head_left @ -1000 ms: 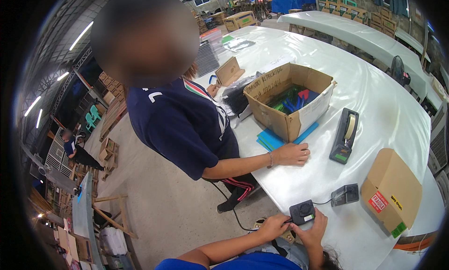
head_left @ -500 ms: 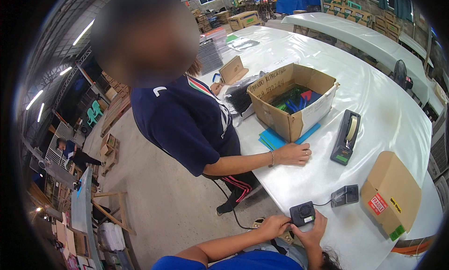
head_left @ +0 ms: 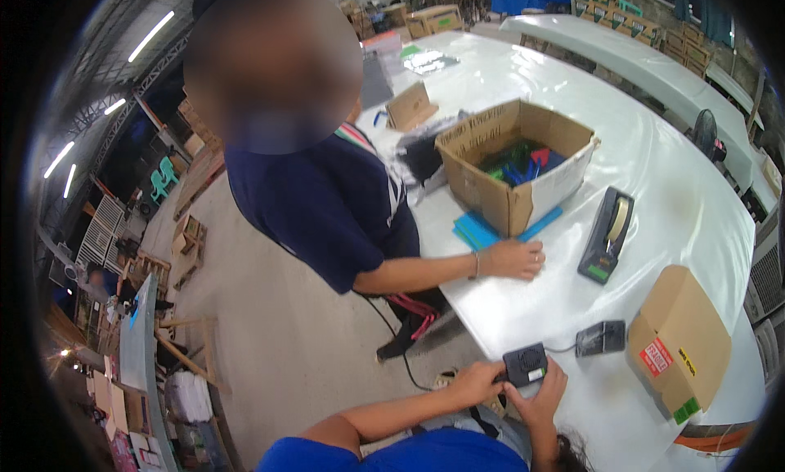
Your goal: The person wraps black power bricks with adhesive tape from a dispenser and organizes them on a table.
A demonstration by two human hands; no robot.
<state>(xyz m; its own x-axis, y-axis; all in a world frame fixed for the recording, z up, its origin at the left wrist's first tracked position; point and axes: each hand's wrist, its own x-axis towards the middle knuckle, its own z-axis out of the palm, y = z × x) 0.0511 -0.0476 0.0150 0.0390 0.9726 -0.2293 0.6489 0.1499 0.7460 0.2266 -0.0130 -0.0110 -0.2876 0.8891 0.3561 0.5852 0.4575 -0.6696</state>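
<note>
Black box (head_left: 524, 364): held lower right, squarish, between both hands
Left hand (head_left: 477, 384): left edge pinched
Right hand (head_left: 540, 396): right edge clasped

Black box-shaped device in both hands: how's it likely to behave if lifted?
The black box-shaped device is likely stiff: its faces look flat and square-edged. Those flat sides also make rolling unlikely. The thin dark cable between it and the small dark box-shaped object may tug or drag that along.
</note>
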